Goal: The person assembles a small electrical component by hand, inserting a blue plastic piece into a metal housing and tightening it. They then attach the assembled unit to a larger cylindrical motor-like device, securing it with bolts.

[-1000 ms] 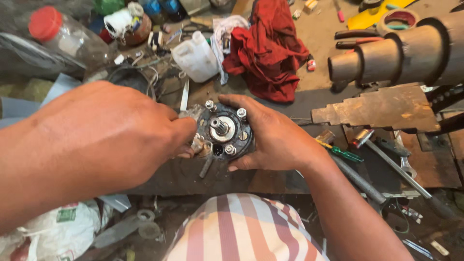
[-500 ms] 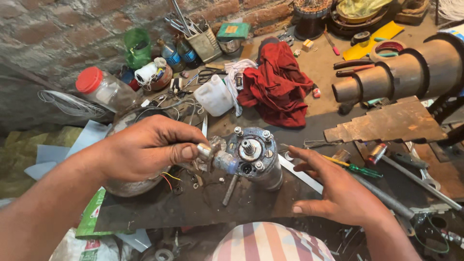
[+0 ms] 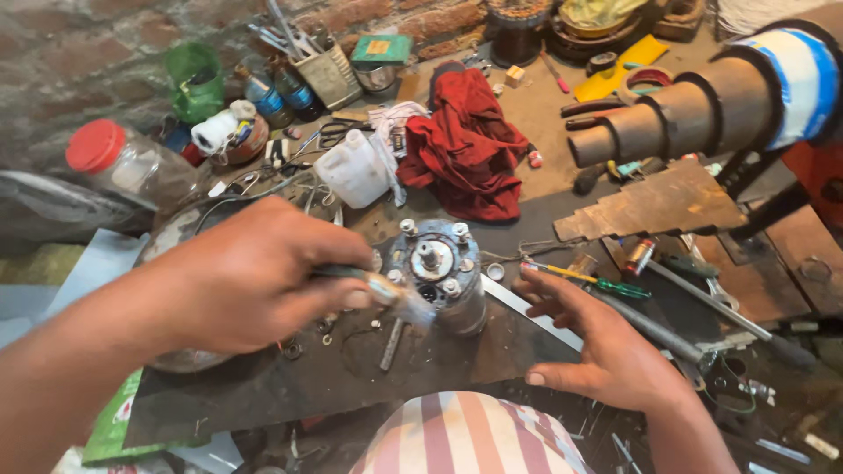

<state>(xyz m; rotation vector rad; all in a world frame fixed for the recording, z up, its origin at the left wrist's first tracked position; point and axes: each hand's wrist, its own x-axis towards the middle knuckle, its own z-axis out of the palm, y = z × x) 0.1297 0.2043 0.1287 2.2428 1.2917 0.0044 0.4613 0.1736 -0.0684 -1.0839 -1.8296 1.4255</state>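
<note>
Pinching a blurred tool (image 3: 386,288), left hand (image 3: 255,281) beside grey motor (image 3: 443,272); right hand (image 3: 606,347) spread; red-capped jar (image 3: 132,162) far left

- Two bare forearms, no sleeves reaching the wrists.
- Left hand (image 3: 255,281) and right hand (image 3: 606,355) ungloved, without rings or a watch.
- Wore a garment (image 3: 474,439) striped red and white, seen at the bottom edge.

Soft, even daylight is cast over the scene, brightest toward one o'clock, where the sandy floor (image 3: 536,105) is washed pale. Shadows are faint. Motion blur is seen on the left hand (image 3: 255,281) and its tool tip. The stepped pipe (image 3: 702,105) at two o'clock is bowed by wide-angle distortion. No harsh glare is seen.
</note>
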